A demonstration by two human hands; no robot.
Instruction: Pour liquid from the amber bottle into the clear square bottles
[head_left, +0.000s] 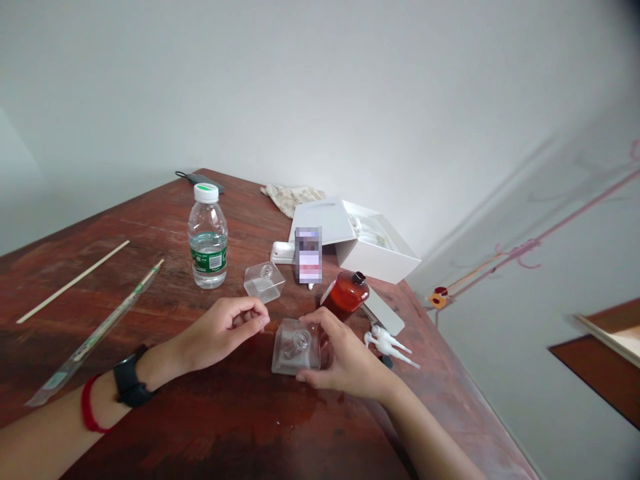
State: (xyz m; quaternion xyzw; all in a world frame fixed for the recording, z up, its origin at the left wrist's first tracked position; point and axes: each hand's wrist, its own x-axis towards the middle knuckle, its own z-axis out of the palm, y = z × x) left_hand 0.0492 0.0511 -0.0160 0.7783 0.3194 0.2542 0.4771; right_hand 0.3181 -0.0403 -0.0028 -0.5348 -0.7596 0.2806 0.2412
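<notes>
My right hand (344,357) grips a clear square plastic bottle (296,347) that lies on the dark red wooden table (240,427), fingers curled round its right side. My left hand (225,330) rests just left of it, fingers curled in loosely with tips pinched together; what they hold, if anything, is hidden. A black watch and a red band sit on the left wrist. A second clear square bottle (264,281) stands just behind the left hand.
A water bottle (207,237) stands behind the left hand. An amber bottle (346,293), white pump heads (390,345), a small tube (308,255) and an open white box (357,237) sit right of centre. Wrapped chopsticks (95,333) and a wooden stick (73,281) lie left. The table's right edge is close.
</notes>
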